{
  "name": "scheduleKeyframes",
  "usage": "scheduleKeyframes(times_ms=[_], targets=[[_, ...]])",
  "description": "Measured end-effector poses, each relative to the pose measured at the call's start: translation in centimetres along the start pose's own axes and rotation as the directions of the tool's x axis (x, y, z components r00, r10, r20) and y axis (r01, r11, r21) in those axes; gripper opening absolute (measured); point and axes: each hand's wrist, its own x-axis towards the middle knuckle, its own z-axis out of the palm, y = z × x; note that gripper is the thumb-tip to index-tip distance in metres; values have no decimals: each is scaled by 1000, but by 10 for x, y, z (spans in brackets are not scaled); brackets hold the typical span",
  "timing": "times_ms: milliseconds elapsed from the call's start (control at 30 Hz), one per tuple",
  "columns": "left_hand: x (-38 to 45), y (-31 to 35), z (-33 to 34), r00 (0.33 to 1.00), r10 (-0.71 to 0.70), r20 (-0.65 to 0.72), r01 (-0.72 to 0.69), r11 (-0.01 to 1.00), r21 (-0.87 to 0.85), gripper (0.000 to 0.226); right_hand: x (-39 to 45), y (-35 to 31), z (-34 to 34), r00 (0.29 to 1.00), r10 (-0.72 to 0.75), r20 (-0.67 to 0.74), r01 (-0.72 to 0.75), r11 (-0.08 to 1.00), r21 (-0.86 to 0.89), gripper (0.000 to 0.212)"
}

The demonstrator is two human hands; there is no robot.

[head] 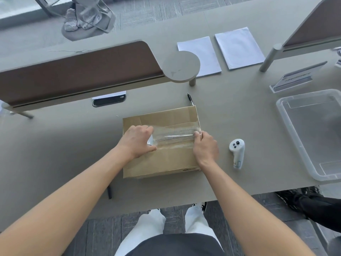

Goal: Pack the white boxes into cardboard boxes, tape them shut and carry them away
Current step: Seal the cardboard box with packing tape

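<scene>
Taping step: left hand [138, 140] grips the tape roll [150, 142], right hand [203, 145] pinches the tape end at the cardboard box [160, 163] right edge; next, press it flat.

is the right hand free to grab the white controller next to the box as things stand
Probably not yet. The right hand is pinching the tape at the cardboard box edge. The white controller lies close by on bare table, nothing between, so it is reachable once the hand lets go.

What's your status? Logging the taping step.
Left hand holds tape roll, right hand pins tape end. Cardboard box closed. Nothing blocking.
</scene>
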Motion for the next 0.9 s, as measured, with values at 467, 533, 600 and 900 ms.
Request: scheduleKeyframes(times_ms=[467, 533, 600, 900], targets=[[-20, -51, 19, 990, 94, -105, -121, 951, -286, 39, -17, -27, 32, 870, -374, -320, 146, 816, -559, 17], [-18, -52, 22, 986, 104, -134, -140, 945, -295, 41, -22, -30, 37, 869, -370, -328, 154, 833, -532, 15], [-18, -53, 24, 981, 118, -156, -159, 945, -285, 40, -30, -32, 45, 859, -368, -356, 169, 861, -480, 7], [-12, -59, 34, 969, 161, -186, -217, 917, -335, 37, -71, -26, 84, 878, -354, -322, 185, 872, -454, 42]])
